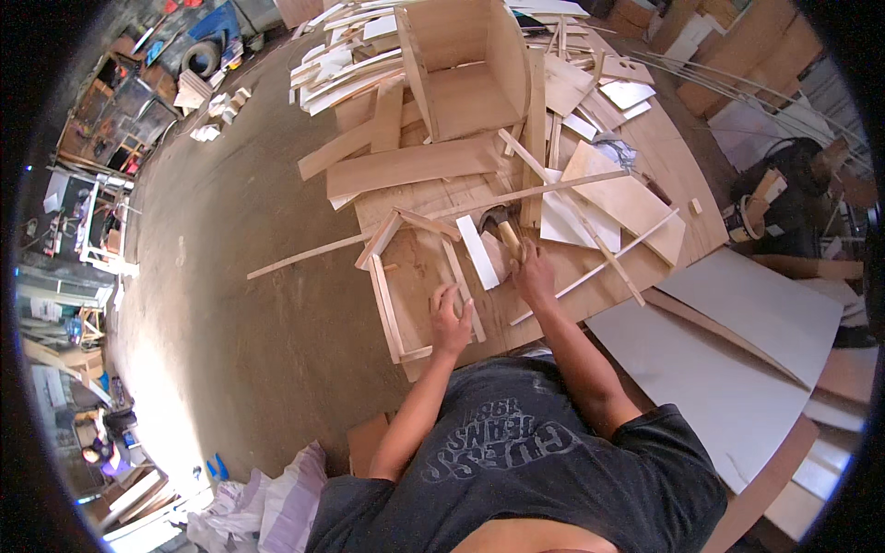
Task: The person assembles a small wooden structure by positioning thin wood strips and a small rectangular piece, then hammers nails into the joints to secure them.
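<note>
Head view looks straight down on my bench, a broad sheet of brown plywood crowded with offcuts, thin battens and pale boards lying across one another. My left hand rests flat, fingers spread a little, on the right rail of a small open wooden frame that lies near the bench's near edge; it presses down rather than grips. My right hand is closed round the wooden handle of a hammer, whose dark head sits just beyond my knuckles, above the frame's far right corner. A white strip lies just beside the hammer, touching the frame's far side. One long thin batten sticks out past the bench's left edge over the floor. Farther back stands an open plywood box, upright, among loose slats. Right of me, large pale sheets lean or lie below the bench's edge. The floor on my left is bare grey-brown concrete, sunlit toward the lower left, with white sacks near my side. Along the room's far left edge are cluttered racks and tools, too small to tell apart.
</note>
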A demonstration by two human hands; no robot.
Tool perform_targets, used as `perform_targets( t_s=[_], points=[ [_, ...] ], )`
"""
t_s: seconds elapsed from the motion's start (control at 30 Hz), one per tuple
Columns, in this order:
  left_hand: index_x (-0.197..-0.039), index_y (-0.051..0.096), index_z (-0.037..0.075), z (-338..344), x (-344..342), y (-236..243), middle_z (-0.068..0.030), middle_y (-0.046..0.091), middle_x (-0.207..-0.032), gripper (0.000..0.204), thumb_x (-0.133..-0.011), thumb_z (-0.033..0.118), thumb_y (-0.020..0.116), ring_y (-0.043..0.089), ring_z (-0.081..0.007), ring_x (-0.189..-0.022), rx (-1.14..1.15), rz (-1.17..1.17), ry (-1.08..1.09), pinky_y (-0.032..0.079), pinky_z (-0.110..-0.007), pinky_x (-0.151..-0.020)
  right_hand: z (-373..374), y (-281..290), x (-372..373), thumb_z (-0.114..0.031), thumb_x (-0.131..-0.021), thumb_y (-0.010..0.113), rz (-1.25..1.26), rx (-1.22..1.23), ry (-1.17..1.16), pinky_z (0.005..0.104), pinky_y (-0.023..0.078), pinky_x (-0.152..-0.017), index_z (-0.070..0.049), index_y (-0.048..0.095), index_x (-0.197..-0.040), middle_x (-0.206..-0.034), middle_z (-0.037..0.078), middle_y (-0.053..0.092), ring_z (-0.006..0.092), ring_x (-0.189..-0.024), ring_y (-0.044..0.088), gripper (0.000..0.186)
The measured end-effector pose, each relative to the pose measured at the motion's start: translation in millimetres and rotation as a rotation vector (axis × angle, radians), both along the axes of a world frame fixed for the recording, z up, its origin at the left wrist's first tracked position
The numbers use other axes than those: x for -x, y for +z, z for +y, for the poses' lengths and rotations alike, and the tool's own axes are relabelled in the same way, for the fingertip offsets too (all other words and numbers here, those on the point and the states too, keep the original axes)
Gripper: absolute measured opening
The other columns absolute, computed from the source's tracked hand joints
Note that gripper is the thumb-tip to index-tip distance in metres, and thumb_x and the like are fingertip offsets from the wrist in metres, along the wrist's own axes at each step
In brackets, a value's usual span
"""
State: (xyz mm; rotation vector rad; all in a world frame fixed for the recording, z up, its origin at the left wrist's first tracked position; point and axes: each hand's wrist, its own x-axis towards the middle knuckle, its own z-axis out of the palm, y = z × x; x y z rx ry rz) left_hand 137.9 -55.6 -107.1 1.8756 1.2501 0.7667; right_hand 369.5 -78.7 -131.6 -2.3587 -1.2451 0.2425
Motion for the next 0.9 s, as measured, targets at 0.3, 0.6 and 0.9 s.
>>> perform_targets(
  t_s=[0.3,0.6,0.9],
  points=[
    [-0.137,0.063,-0.002,-30,-35,-13,-0.0229,0.062,-0.139,0.050,-0.095,0.024,0.072,0.057,-0.0408,-0.133,0.010,-0.040,0.130,0.042,-0.046,-0.118,-2,-45,-38,-0.017,-0.099,0.063,0.145,-0.077,0.276,0.0586,0.054,-0.089,0.001,0.049,-0.141,-0.118,0.030,0.066,0.0522,-0.105,0.065,0.048],
    [-0.140,0.063,-0.004,-31,-26,-8,-0.0187,0.056,-0.155,0.049,-0.096,0.016,0.070,0.053,-0.0356,-0.143,0.092,0.015,0.030,0.041,-0.043,-0.120,-54,-21,-42,-0.019,-0.103,0.058,0.167,0.062,0.318,0.0585,0.054,-0.091,0.002,0.049,-0.143,-0.126,0.031,0.064,0.0526,-0.108,0.065,0.046],
    [-0.137,0.064,-0.002,7,2,-33,-0.0205,0.062,-0.145,0.046,-0.095,0.012,0.070,0.057,-0.0382,-0.138,0.047,-0.039,-0.159,0.041,-0.046,-0.120,-60,-11,-16,-0.016,-0.097,0.062,0.010,0.244,0.115,0.0559,0.053,-0.093,-0.003,0.053,-0.137,-0.127,0.026,0.062,0.0447,-0.110,0.066,0.043]
  ],
)
